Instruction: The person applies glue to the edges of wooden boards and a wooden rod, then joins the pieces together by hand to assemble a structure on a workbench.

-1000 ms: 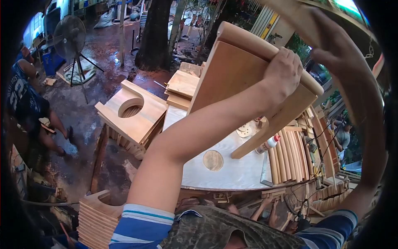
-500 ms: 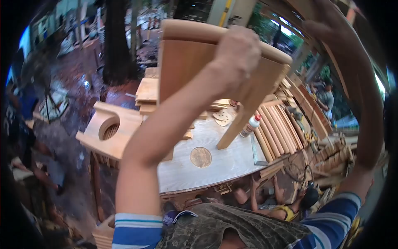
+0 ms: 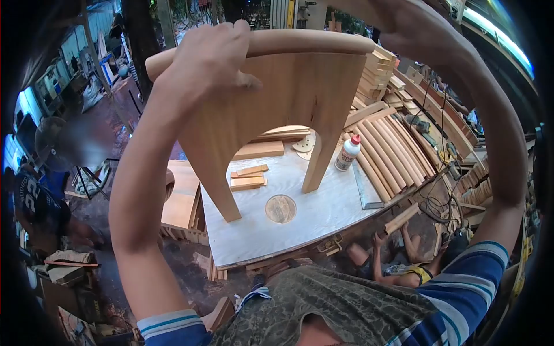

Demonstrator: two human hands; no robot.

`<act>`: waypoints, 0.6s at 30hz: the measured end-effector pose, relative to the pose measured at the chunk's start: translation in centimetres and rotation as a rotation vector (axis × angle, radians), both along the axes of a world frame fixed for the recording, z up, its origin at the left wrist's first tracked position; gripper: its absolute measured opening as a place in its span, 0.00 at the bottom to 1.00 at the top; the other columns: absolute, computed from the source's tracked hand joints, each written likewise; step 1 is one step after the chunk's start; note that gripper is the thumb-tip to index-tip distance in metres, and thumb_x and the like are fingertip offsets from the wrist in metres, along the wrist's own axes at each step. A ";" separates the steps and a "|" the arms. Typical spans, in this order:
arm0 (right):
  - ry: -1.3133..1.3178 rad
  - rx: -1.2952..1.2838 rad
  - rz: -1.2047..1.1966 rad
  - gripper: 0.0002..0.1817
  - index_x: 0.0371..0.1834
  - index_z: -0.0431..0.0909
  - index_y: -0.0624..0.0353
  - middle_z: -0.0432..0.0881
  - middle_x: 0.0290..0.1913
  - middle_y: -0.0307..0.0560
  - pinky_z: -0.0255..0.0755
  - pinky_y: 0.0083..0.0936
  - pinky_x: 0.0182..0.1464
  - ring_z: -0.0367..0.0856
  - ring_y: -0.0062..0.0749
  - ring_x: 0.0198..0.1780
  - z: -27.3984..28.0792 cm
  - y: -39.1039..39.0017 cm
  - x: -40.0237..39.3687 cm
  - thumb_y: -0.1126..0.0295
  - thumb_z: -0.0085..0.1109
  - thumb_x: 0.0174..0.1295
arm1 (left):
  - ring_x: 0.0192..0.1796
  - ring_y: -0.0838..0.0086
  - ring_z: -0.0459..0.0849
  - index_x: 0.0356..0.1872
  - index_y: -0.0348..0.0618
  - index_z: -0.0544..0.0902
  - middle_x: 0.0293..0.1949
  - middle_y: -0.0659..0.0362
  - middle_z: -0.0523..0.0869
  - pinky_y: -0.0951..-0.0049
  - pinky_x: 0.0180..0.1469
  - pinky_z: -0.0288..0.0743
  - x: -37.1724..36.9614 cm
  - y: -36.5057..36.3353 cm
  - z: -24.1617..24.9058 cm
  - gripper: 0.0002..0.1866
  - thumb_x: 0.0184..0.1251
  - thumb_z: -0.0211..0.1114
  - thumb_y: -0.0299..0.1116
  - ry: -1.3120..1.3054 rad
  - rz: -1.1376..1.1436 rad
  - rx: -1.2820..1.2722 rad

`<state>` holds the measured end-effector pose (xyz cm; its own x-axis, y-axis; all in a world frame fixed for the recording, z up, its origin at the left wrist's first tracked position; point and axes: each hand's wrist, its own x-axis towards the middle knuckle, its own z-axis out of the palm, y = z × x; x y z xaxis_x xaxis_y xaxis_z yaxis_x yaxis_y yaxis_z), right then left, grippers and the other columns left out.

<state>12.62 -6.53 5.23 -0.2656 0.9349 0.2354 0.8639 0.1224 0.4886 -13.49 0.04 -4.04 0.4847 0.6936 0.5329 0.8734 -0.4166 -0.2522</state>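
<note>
- My left grip (image 3: 213, 60) is grasping the wooden frame (image 3: 288, 86) at its rounded top rail (image 3: 311, 42), with fingers over the rail and thumb against the near face.
- My right grip (image 3: 398, 26) is raised at the top right of the picture, near the rail's right end; its fingertips run into the edge of view, so I can't tell whether it is released or holding something.
- The frame is at upper centre, above the pale desk (image 3: 254, 242), its two tapered legs reaching down to the desktop either side of an arch.
- Through the arch I see small wood blocks (image 3: 248, 183), a thicker wood piece (image 3: 259, 150) behind them and perforated discs (image 3: 303, 147).
- A round wooden patch (image 3: 280, 209) shows on the desktop, between the feet and the near edge.
- Right of the right leg I have a white bottle (image 3: 346, 155) with a red cap, upright, then a flat strip (image 3: 368, 187) and a row of rounded wooden rods (image 3: 389, 155).
- At lower right, beyond the desk, a person (image 3: 410, 274) holds a piece of wood (image 3: 402, 219).
- At left I make out a fan (image 3: 51, 138) and another person (image 3: 37, 199) in a dark numbered top.
</note>
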 end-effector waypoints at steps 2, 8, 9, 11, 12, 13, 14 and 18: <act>0.100 -0.022 0.252 0.31 0.67 0.67 0.68 0.83 0.41 0.63 0.79 0.42 0.47 0.84 0.49 0.45 -1.9 1.4 1.6 0.76 0.60 0.57 | 0.51 0.47 0.86 0.46 0.36 0.77 0.44 0.44 0.87 0.53 0.56 0.77 -0.2 -0.1 -0.2 0.36 0.46 0.82 0.53 0.020 0.022 0.011; 0.031 -0.060 0.291 0.24 0.63 0.65 0.74 0.84 0.43 0.64 0.79 0.48 0.50 0.85 0.54 0.47 0.8 1.0 2.4 0.73 0.53 0.66 | 0.52 0.45 0.85 0.47 0.36 0.76 0.46 0.42 0.86 0.52 0.56 0.76 0.0 -0.7 0.1 0.35 0.47 0.82 0.51 0.042 -0.062 0.067; 0.144 -0.049 0.235 0.24 0.63 0.65 0.75 0.83 0.42 0.65 0.79 0.49 0.50 0.85 0.56 0.47 0.6 -1.1 0.9 0.73 0.53 0.67 | 0.52 0.45 0.85 0.47 0.36 0.76 0.46 0.42 0.86 0.51 0.55 0.76 0.1 -0.9 -0.1 0.35 0.47 0.82 0.50 0.021 -0.042 0.048; 0.184 -0.306 0.033 0.24 0.62 0.65 0.74 0.84 0.43 0.68 0.78 0.49 0.51 0.85 0.60 0.49 0.3 -1.3 0.2 0.70 0.54 0.67 | 0.52 0.45 0.84 0.47 0.36 0.76 0.45 0.42 0.86 0.51 0.55 0.76 0.0 -0.7 0.0 0.35 0.47 0.83 0.50 0.006 -0.022 0.035; 0.133 -0.209 0.233 0.22 0.60 0.67 0.73 0.84 0.43 0.68 0.79 0.48 0.51 0.85 0.61 0.48 -0.4 -3.5 0.2 0.72 0.56 0.65 | 0.52 0.44 0.84 0.48 0.36 0.76 0.45 0.42 0.85 0.51 0.55 0.76 -0.2 -0.4 -0.1 0.35 0.47 0.83 0.50 0.000 -0.036 0.040; 0.151 -0.206 0.220 0.22 0.60 0.67 0.73 0.84 0.43 0.68 0.79 0.48 0.51 0.85 0.61 0.48 -0.3 -3.5 0.2 0.72 0.56 0.65 | 0.52 0.44 0.84 0.48 0.36 0.76 0.45 0.42 0.85 0.51 0.55 0.76 -0.1 -0.1 -0.2 0.35 0.46 0.82 0.49 -0.003 -0.057 0.044; 0.126 -0.162 0.168 0.24 0.61 0.67 0.72 0.84 0.44 0.68 0.78 0.48 0.52 0.85 0.60 0.48 0.2 -3.1 0.2 0.73 0.57 0.62 | 0.52 0.44 0.84 0.48 0.36 0.76 0.45 0.42 0.85 0.51 0.55 0.76 0.1 -0.2 -0.2 0.35 0.46 0.82 0.49 0.016 -0.073 0.049; 0.256 0.237 0.327 0.29 0.66 0.68 0.64 0.85 0.45 0.66 0.80 0.46 0.52 0.85 0.57 0.48 1.2 -0.4 6.7 0.74 0.60 0.58 | 0.52 0.44 0.84 0.48 0.37 0.76 0.45 0.42 0.85 0.51 0.55 0.75 1.3 -2.1 0.4 0.35 0.45 0.83 0.48 0.011 0.025 -0.027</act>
<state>19.29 -6.94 6.46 -0.4422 0.7251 0.5280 0.8950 0.3186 0.3121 -12.23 -2.07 -3.65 0.4732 0.7195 0.5084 0.8807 -0.4017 -0.2511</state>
